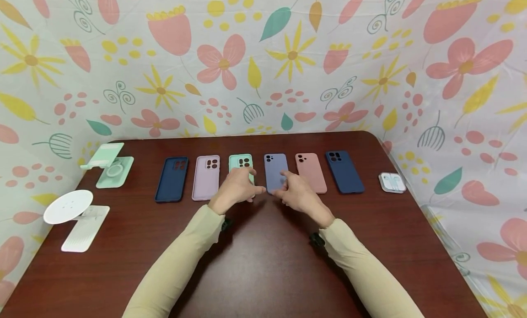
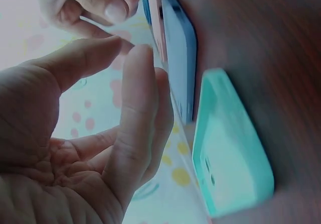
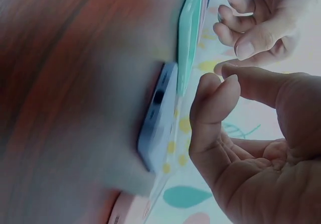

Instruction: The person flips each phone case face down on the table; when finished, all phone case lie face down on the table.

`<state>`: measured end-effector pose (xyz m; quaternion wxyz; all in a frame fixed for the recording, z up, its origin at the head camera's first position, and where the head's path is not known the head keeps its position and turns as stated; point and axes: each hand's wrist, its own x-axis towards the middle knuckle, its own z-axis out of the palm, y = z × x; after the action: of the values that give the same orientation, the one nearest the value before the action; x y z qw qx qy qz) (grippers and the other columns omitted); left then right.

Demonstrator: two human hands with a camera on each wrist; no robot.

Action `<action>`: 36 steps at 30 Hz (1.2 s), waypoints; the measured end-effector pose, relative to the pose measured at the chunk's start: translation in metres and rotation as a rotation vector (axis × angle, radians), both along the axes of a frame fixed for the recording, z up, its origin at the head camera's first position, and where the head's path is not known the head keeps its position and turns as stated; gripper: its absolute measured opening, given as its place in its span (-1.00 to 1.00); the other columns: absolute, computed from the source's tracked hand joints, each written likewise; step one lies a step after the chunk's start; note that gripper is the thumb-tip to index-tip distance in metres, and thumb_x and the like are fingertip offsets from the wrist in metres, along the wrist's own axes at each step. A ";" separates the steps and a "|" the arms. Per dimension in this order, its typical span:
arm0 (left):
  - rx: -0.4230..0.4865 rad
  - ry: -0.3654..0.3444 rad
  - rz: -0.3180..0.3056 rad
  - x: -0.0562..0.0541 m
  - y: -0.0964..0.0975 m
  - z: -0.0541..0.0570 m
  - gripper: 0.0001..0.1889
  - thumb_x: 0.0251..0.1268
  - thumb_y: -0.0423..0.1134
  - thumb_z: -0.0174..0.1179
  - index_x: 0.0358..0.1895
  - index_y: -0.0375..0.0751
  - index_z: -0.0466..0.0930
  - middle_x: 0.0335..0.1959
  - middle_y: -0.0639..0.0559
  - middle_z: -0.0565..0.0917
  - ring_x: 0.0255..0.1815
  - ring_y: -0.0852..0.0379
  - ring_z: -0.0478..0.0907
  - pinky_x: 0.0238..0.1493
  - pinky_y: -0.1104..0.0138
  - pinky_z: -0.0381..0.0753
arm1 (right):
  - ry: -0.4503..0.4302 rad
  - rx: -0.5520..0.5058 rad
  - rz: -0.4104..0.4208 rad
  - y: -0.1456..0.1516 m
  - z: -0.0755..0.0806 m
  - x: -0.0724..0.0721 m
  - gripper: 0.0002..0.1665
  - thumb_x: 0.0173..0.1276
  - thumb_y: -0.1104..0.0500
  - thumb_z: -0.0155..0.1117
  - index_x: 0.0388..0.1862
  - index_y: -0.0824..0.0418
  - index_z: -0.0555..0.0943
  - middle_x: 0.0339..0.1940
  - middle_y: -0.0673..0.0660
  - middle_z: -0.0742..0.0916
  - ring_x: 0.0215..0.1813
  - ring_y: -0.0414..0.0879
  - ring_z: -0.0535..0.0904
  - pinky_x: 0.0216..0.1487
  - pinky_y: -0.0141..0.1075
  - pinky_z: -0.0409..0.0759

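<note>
Both bare hands reach in over the middle of a row of rectangular phone cases near the far edge of a dark reddish-brown wooden tabletop (image 1: 263, 267). The left hand (image 1: 238, 186) is empty, its fingers loosely bent and spread from the thumb, just beside a mint-green phone case (image 2: 230, 148) lying with its hollow side up. The right hand (image 1: 299, 192), also empty with fingers loosely curved, is just beside a grey-blue phone case (image 1: 273, 174) lying back up. In both wrist views, a gap separates the fingertips from these two cases, which lie side by side midway along the far edge.

Left of them, toward the far left corner, lie a pale lilac phone case (image 1: 205, 178) and a dark navy phone case (image 1: 170, 180); to the right, a dusty-pink phone case (image 1: 310, 171) and a deep-blue phone case (image 1: 345, 171). A mint-green folding stand (image 1: 116, 172) is by the far left corner, with a white stand with a round plate (image 1: 69, 207) near the left edge. A small clear square box with white contents (image 1: 392, 182) lies near the right edge.
</note>
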<state>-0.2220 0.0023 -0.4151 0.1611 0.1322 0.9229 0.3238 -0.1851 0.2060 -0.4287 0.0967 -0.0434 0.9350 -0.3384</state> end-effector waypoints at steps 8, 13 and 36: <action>-0.039 0.030 0.021 -0.003 -0.031 0.003 -0.21 0.37 -0.06 0.53 0.57 -0.32 0.46 -0.55 0.01 0.83 -0.58 0.22 0.79 0.33 0.03 0.75 | 0.013 -0.046 0.026 -0.024 -0.006 0.002 -0.09 0.55 0.07 0.48 0.69 0.37 0.31 -0.41 0.04 0.80 -0.52 -0.18 0.67 -0.32 -0.32 0.65; -0.061 0.026 0.022 -0.007 -0.045 -0.002 -0.17 0.36 -0.09 0.53 0.58 -0.39 0.41 -0.53 -0.02 0.82 -0.57 0.21 0.80 0.43 0.02 0.68 | 0.015 -0.066 0.050 -0.035 -0.010 0.000 -0.07 0.53 0.10 0.49 0.70 0.39 0.29 -0.41 0.04 0.79 -0.52 -0.18 0.66 -0.34 -0.34 0.62; -0.089 -0.037 0.053 -0.016 -0.060 -0.016 -0.10 0.22 -0.21 0.64 0.57 -0.45 0.40 -0.07 -0.24 0.83 -0.57 0.21 0.81 0.32 0.08 0.75 | -0.139 -0.042 0.073 -0.062 -0.018 -0.015 0.01 0.52 0.11 0.51 0.74 0.37 0.19 -0.36 0.11 0.79 -0.51 -0.10 0.72 -0.37 -0.34 0.66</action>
<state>-0.2378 -0.0573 -0.4314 0.1750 0.0944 0.9364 0.2890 -0.1999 0.1441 -0.4467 0.1729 -0.0559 0.9166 -0.3562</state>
